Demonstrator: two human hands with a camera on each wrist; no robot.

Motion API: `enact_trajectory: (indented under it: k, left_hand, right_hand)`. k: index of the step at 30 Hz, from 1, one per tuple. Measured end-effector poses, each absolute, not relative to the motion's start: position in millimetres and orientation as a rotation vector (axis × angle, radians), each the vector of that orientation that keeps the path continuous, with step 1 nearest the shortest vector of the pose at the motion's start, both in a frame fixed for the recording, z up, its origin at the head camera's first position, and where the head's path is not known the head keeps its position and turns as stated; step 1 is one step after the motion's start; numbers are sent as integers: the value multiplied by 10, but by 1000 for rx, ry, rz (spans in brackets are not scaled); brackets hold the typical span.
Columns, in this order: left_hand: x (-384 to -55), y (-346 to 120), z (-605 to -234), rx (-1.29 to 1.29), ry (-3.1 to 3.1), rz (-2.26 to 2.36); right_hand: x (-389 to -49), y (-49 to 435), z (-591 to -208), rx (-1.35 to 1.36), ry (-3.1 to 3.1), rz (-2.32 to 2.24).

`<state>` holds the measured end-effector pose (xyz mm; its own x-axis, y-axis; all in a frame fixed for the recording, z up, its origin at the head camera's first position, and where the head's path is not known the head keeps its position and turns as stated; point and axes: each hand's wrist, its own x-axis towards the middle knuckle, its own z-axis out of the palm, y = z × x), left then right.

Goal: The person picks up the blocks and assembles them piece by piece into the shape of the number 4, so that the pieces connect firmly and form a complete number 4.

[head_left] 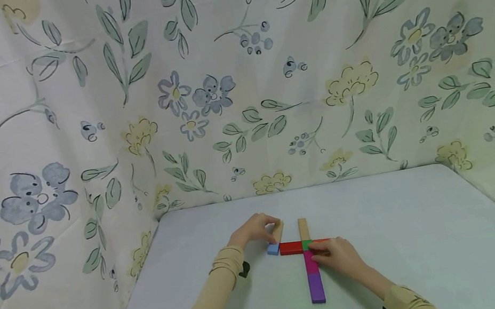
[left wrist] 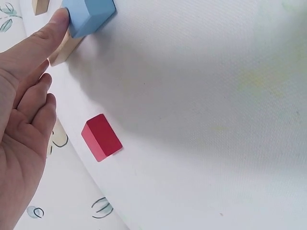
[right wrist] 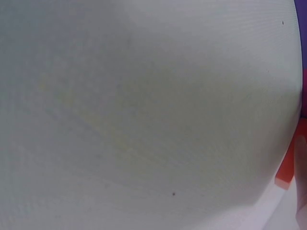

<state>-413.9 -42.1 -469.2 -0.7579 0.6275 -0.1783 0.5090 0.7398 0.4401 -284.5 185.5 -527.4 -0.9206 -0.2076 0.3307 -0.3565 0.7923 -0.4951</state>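
Observation:
My left hand [head_left: 255,230] grips a plain wooden block [head_left: 278,231] that slants away from a light blue block [head_left: 273,249]. Its thumb rests against the blue block [left wrist: 91,17] in the left wrist view; the fingertips behind are partly hidden. Beside these lies a cross of blocks: a red one [head_left: 291,248], a green centre [head_left: 306,244], a plain wooden block [head_left: 303,227] at the far end, then magenta [head_left: 310,262] and purple [head_left: 316,288] nearer. My right hand [head_left: 341,257] touches the green and magenta blocks with extended fingers, partly covering another red block [right wrist: 288,163].
The blocks lie on a white table [head_left: 426,239], with a floral curtain [head_left: 293,71] behind and at the sides. A separate red block [left wrist: 102,137] lies near the table edge in the left wrist view.

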Motion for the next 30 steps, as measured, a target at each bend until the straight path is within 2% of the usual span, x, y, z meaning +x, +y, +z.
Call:
enact_trajectory:
  k: [23, 30]
  left_hand:
    - [-4149, -526, -4593, 954, 2675, 676]
    - [-4212, -681, -4531, 861, 2678, 791]
  right_hand:
    - [-2860, 1858, -5277, 463, -2723, 870]
    - [-2856, 1849, -5280, 449, -2716, 843]
